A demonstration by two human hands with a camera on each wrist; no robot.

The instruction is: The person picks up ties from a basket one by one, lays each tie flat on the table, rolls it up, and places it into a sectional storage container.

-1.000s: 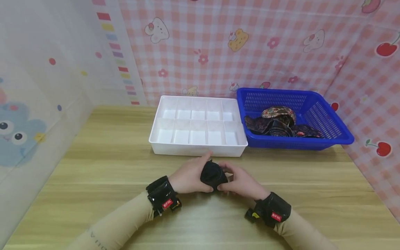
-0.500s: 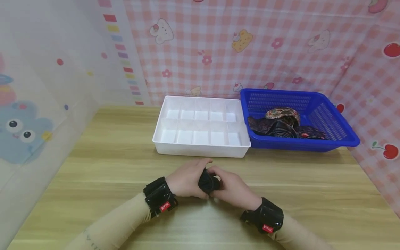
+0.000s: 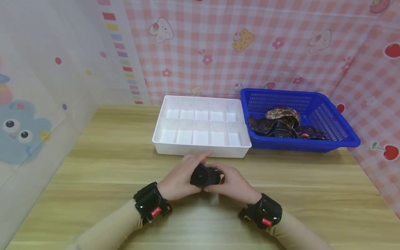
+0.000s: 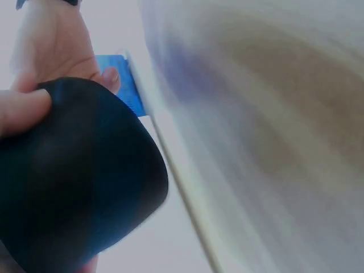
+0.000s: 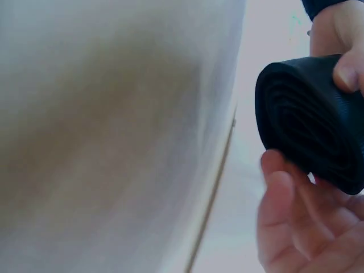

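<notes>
Head view: both hands are on one black roll (image 3: 204,176), which sits right between them. The left hand (image 3: 179,180) grips one side, fingers bent partway round it, and the right hand (image 3: 235,184) pinches the other, so neither is fully closed. Right wrist view shows layers wound up at the end, so I'd guess the step in hand is snugging up the roll. Next move probably calls for even pressure from both sides so the layers don't slip. The white divided tray (image 3: 200,150) is just past the hands; the blue basket (image 3: 300,144) is beyond the right hand, off to its right. Can't tell if the roll touches the bench (image 3: 109,166).
</notes>
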